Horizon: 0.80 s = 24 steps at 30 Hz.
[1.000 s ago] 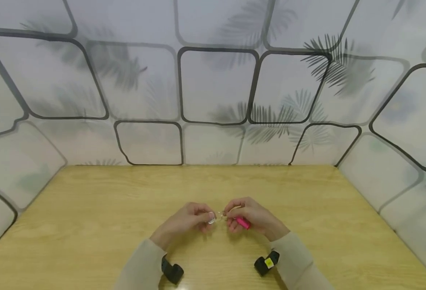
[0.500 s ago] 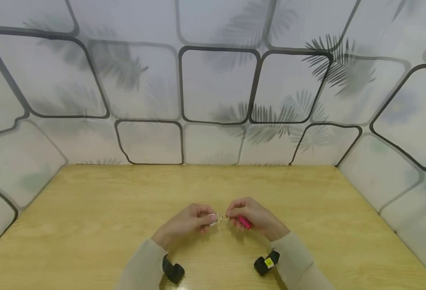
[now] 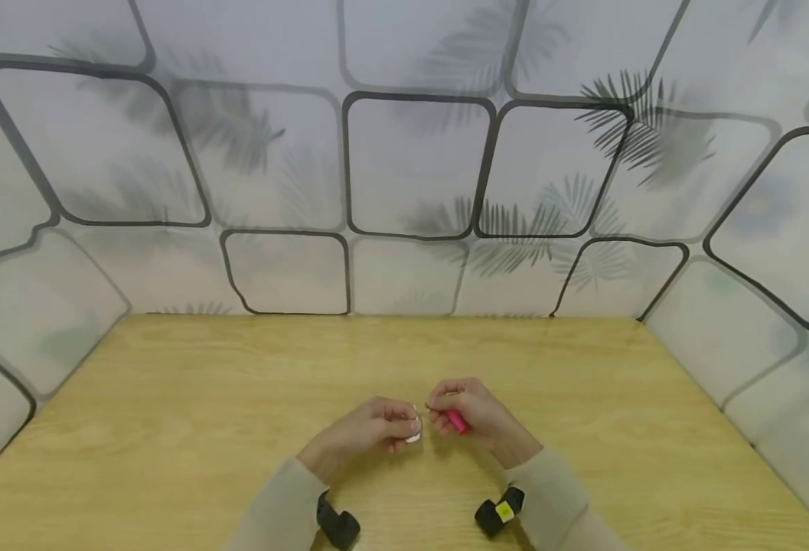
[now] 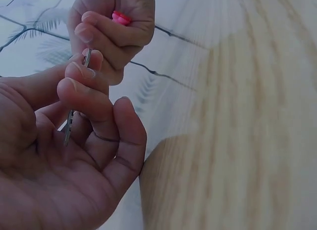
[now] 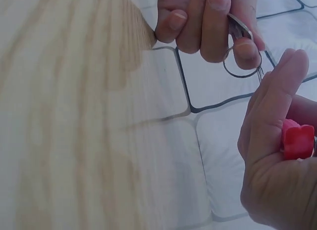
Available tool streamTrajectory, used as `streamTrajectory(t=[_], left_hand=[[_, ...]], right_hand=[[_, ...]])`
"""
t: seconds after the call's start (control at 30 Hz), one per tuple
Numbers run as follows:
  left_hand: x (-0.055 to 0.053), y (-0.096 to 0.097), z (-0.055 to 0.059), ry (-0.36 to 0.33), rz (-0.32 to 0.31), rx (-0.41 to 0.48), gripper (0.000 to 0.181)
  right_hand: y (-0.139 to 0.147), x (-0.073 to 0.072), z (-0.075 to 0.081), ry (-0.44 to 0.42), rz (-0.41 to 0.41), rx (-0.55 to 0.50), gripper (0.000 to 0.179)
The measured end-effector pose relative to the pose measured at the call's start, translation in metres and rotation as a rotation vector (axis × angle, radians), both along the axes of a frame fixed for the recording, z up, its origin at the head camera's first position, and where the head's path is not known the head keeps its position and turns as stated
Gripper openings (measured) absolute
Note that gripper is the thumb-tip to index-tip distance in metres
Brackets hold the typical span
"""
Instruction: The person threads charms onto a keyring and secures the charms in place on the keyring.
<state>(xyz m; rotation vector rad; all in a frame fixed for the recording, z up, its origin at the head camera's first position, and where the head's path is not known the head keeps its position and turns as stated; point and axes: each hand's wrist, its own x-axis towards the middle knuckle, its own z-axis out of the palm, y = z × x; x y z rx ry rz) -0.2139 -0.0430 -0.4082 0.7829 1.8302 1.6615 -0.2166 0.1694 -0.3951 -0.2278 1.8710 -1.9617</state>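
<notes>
My left hand (image 3: 370,428) pinches a silver key (image 4: 68,128) between thumb and fingers, its toothed blade lying toward the palm. A thin metal key ring (image 5: 241,75) hangs at the key's head in the right wrist view, reaching toward the right fingertips. My right hand (image 3: 476,413) faces it close by, thumb and forefinger pinched near the ring; whether they touch it I cannot tell. Curled in the right palm is a pink keychain (image 3: 456,421), with a red, lobed end showing in the right wrist view. Fingers hide the rest of it.
Both hands are above a light wood-grain table (image 3: 239,367). Pale patterned sheeting (image 3: 411,168) with dark outlines and leaf prints rises at the back and both sides. Black wrist cameras (image 3: 338,528) sit below each sleeve.
My left hand has shifted slightly right and down, tilting the key more upright. The metal links seen stretched between the hands half a second ago are less visible now. My right hand has barely moved.
</notes>
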Motion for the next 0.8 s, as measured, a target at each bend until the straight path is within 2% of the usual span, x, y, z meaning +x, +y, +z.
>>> streamTrajectory(t=[0.47,0.57,0.7,0.8], left_hand=[[0.002,0.003,-0.004,-0.091,-0.005,0.071,0.021],[0.003,0.003,-0.003,-0.118,0.033,0.076,0.021],[0.004,-0.002,0.000,-0.159,0.124,0.063,0.023],[0.002,-0.008,0.003,-0.159,0.173,0.061,0.028]], right_hand=[[-0.011,0.006,-0.001,0.016,-0.022,-0.081,0.019],[-0.010,0.006,0.000,0.026,-0.020,-0.072,0.020],[-0.002,0.002,0.002,0.045,-0.020,-0.029,0.017],[0.005,-0.002,0.003,0.070,0.002,0.005,0.013]])
